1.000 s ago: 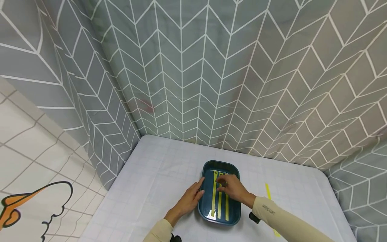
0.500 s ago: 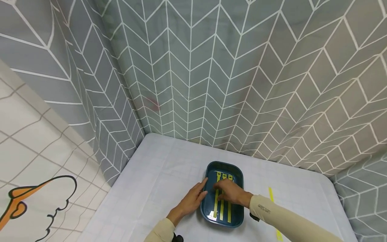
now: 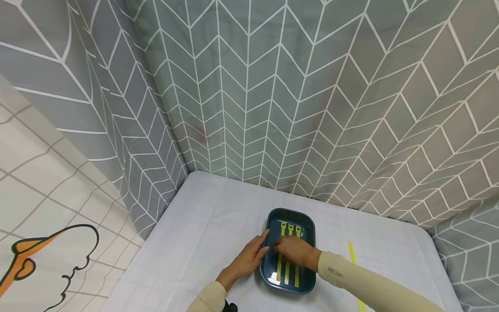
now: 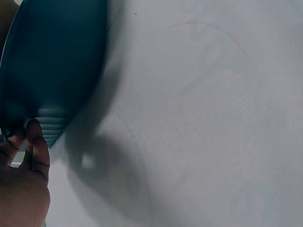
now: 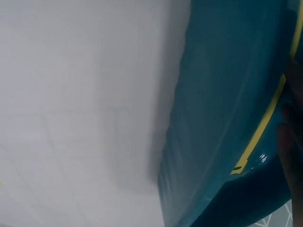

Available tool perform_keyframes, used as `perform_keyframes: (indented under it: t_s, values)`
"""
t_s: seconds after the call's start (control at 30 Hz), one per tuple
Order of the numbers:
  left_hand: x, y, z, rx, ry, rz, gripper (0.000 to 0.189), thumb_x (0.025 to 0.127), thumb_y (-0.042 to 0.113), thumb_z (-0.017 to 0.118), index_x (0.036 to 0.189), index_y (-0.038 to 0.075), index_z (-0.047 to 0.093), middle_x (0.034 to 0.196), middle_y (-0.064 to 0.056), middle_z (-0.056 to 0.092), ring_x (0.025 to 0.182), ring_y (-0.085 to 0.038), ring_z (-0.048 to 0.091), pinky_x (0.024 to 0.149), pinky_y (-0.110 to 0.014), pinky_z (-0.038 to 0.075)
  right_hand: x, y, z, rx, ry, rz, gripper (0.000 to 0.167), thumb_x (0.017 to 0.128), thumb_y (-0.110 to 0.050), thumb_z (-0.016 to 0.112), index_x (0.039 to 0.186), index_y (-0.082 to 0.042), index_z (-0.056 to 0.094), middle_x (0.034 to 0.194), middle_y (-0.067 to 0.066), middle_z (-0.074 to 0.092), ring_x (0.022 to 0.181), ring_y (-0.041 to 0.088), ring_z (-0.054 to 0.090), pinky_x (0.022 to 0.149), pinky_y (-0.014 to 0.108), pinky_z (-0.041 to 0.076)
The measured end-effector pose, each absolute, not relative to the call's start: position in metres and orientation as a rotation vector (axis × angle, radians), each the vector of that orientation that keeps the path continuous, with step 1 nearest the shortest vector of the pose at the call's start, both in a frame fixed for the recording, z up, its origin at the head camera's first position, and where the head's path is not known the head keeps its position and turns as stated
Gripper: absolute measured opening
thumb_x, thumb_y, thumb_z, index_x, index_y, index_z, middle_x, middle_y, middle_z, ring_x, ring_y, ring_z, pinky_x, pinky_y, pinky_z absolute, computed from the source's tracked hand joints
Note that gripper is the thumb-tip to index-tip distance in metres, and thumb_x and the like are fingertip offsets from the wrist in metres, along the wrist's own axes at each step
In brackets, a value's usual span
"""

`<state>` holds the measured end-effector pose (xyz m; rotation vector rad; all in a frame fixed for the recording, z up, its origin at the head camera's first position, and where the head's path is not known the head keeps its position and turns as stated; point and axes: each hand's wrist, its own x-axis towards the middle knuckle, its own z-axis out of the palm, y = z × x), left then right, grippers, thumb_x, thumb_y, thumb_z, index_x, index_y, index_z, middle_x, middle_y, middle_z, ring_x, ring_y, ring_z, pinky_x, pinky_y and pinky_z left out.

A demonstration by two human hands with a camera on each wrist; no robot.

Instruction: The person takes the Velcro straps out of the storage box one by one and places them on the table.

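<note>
A dark blue-green tray (image 3: 269, 271) with raised sides stands on the white table. On its floor lie three yellow strips (image 3: 287, 274) side by side, each with a wider, slotted end at the far side. My left hand (image 3: 246, 256) touches the tray's left side, fingers extended at the rim; the left wrist view has its fingertips (image 4: 33, 126) against the outer wall. Inside the tray, my right hand (image 3: 295, 250) is bent down over the middle of the strips. Its fingertips are mostly hidden, so I cannot tell whether they pinch a strip. One strip (image 5: 262, 124) runs beside these fingers.
Another yellow strip (image 3: 352, 252) lies on the white table (image 3: 218, 212) right of the tray, partly covered by my right sleeve (image 3: 362, 279). A grey patterned curtain (image 3: 257, 95) hangs along the table's back and sides.
My right hand has moved slightly left and lower over the strips, its fingers now more hidden. My left hand keeps its place at the tray. The head view has shifted a little.
</note>
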<state>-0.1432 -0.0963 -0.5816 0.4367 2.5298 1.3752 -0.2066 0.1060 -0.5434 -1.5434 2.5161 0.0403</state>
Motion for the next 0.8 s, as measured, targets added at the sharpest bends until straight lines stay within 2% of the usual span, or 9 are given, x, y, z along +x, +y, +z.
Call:
perform_keyframes:
  t_s: [0.23,0.47,0.67,0.8]
  values:
    - [-0.142,-0.097,-0.581,0.49,2.542,1.385,0.057,0.11,0.031,0.039,0.16,0.009,0.023,0.14,-0.013,0.052,0.122,-0.022,0.052,0.11,-0.048,0.04,-0.207,0.101,-0.542,-1.691,2.473,0.283,0.034,0.087,-0.02,0.079,0.12,-0.026,0.074,0.12,-0.005,0.071,0.112,0.012,0.065,0.094,0.034,0.054]
    - [-0.142,-0.097,-0.582,0.513,2.552,1.373,0.058,0.109,0.035,0.039,0.159,0.008,0.025,0.132,-0.009,0.055,0.113,-0.016,0.051,0.106,-0.041,0.043,-0.209,0.096,-0.544,-1.799,2.417,0.373,0.031,0.089,-0.023,0.077,0.12,-0.027,0.073,0.118,-0.009,0.071,0.108,0.009,0.064,0.095,0.031,0.053]
    - [-0.142,-0.098,-0.582,0.505,2.547,1.363,0.059,0.11,0.039,0.036,0.16,0.01,0.023,0.137,-0.009,0.053,0.12,-0.02,0.051,0.11,-0.048,0.04,-0.209,0.093,-0.544,-1.892,2.407,0.458,0.027,0.09,-0.026,0.076,0.116,-0.028,0.073,0.114,-0.009,0.071,0.102,0.006,0.063,0.092,0.028,0.054]
    - [-0.143,-0.098,-0.583,0.495,2.538,1.366,0.059,0.11,0.038,0.036,0.16,0.011,0.023,0.135,-0.007,0.053,0.117,-0.017,0.051,0.11,-0.046,0.041,-0.21,0.09,-0.545,-1.911,2.377,0.488,0.023,0.09,-0.027,0.076,0.114,-0.028,0.074,0.113,-0.009,0.071,0.103,0.006,0.064,0.092,0.028,0.054]
